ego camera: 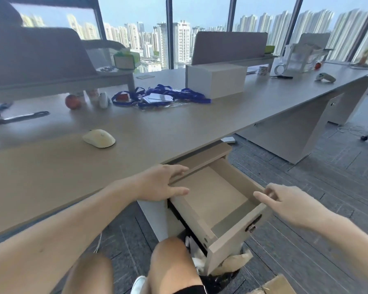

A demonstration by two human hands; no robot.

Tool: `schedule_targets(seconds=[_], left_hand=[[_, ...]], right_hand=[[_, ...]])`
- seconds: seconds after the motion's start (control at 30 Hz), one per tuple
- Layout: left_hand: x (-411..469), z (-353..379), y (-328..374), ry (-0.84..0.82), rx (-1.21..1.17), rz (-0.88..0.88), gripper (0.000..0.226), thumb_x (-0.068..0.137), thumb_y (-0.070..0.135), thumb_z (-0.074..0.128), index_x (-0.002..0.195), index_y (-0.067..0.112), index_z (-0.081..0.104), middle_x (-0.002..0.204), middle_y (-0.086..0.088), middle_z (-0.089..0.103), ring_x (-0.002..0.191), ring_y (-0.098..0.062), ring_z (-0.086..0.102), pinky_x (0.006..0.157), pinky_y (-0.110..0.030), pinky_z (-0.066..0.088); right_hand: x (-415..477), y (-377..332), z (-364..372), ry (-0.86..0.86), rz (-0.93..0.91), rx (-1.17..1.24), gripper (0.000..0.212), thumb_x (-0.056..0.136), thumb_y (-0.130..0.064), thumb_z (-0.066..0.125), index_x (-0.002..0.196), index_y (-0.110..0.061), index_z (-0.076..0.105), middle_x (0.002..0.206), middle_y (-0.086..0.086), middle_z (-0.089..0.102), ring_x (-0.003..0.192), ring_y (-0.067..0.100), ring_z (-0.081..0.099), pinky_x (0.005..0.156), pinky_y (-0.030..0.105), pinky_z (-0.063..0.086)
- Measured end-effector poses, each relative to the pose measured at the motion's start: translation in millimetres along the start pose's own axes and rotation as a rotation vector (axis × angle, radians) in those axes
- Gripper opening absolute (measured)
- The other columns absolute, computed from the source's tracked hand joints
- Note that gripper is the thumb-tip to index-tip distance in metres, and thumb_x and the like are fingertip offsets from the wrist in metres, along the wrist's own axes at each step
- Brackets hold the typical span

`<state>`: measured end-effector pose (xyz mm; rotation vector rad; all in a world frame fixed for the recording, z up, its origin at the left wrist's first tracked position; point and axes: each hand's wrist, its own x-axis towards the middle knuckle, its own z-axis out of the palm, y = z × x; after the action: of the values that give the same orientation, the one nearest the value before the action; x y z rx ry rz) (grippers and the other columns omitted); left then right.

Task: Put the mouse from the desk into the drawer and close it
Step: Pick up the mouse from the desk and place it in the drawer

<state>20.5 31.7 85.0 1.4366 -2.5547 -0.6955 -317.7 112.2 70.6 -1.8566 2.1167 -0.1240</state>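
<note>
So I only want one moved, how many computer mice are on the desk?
1. A cream mouse lies on the desk, left of the open drawer and beyond the left hand. Others could be hidden behind the dividers or clutter.

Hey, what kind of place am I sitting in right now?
Most likely an open-plan office high up in a city tower. A long shared desk runs past fabric dividers, a pile of blue lanyards with badges lies on it, and floor-to-ceiling windows look out on high-rise blocks.
</note>
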Motion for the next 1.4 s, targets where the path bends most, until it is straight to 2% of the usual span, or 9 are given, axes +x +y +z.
schedule_targets(seconds=[0.1,0.17,0.33,0.43,0.67,0.8,1.0,1.23,1.4], left_hand=[[-22,-44,-5,0.111,0.041,-0.006,0.07,0.087,0.056,0.065,0.147,0.029,0.043,0.143,0.01,0.055,0.13,-0.004,0.05,0.109,-0.025,0.036],[-39,-71,-21,0.154,0.089,-0.052,0.069,0.088,0.054,0.064,0.148,0.026,0.043,0.145,0.008,0.054,0.13,-0.006,0.049,0.107,-0.022,0.034],[-88,-122,-94,0.224,0.238,-0.264,0.07,0.088,0.058,0.061,0.147,0.023,0.044,0.148,0.005,0.049,0.136,-0.017,0.045,0.112,-0.03,0.032],[-122,-142,-146,0.198,0.275,-0.432,0.074,0.088,0.061,0.057,0.151,0.026,0.037,0.155,0.004,0.042,0.141,-0.016,0.039,0.114,-0.033,0.03],[-156,-151,-236,0.113,0.237,-0.708,0.078,0.09,0.06,0.055,0.154,0.024,0.028,0.161,-0.001,0.032,0.146,-0.021,0.031,0.113,-0.028,0.025],[-149,-128,-267,0.188,0.245,-0.781,0.098,0.072,0.089,0.036,0.153,0.035,0.026,0.164,0.004,0.025,0.149,-0.023,0.024,0.119,-0.043,0.022],[-134,-103,-275,0.373,0.262,-0.774,0.094,0.075,0.089,0.021,0.154,0.04,0.019,0.166,0.005,0.015,0.151,-0.021,0.011,0.12,-0.05,0.007],[-131,-95,-281,0.507,0.316,-0.76,0.092,0.073,0.09,0.019,0.15,0.041,0.03,0.162,0.006,0.028,0.148,-0.018,0.02,0.117,-0.05,0.015],[-131,-95,-280,0.513,0.311,-0.762,0.092,0.073,0.09,0.019,0.15,0.04,0.031,0.161,0.005,0.029,0.148,-0.017,0.02,0.117,-0.051,0.015]], right_hand=[[22,-44,-30,0.036,-0.128,-0.043,0.073,0.073,-0.089,0.027,0.109,-0.034,0.058,0.104,-0.014,0.067,0.089,0.009,0.065,0.083,0.038,0.057],[40,-77,-38,0.027,-0.197,-0.048,0.083,0.065,-0.094,0.026,0.11,-0.033,0.059,0.105,-0.012,0.068,0.09,0.01,0.066,0.084,0.037,0.057],[84,-167,-34,0.024,-0.383,-0.102,0.064,0.079,-0.082,0.039,0.108,-0.03,0.061,0.109,-0.005,0.07,0.094,0.015,0.064,0.087,0.038,0.054],[105,-227,-30,-0.016,-0.486,-0.101,0.056,0.087,-0.07,0.047,0.117,-0.025,0.061,0.118,-0.002,0.069,0.101,0.017,0.063,0.09,0.037,0.051],[152,-349,-2,-0.07,-0.607,-0.158,0.06,0.087,-0.072,0.046,0.127,-0.029,0.055,0.128,-0.003,0.064,0.114,0.019,0.057,0.096,0.043,0.049],[173,-399,24,-0.038,-0.695,-0.087,0.065,0.086,-0.067,0.053,0.14,-0.031,0.045,0.14,-0.001,0.053,0.123,0.023,0.053,0.097,0.042,0.047],[203,-437,59,0.053,-0.816,0.079,0.076,0.083,-0.065,0.057,0.15,-0.04,0.03,0.152,-0.001,0.036,0.138,0.027,0.039,0.109,0.046,0.04],[220,-435,81,0.09,-0.895,0.055,0.058,0.091,-0.052,0.052,0.146,-0.043,0.037,0.148,-0.008,0.038,0.13,0.024,0.05,0.102,0.039,0.045],[221,-431,89,0.113,-0.925,0.089,0.054,0.096,-0.047,0.047,0.148,-0.041,0.037,0.157,-0.002,0.031,0.135,0.028,0.047,0.108,0.041,0.042]])
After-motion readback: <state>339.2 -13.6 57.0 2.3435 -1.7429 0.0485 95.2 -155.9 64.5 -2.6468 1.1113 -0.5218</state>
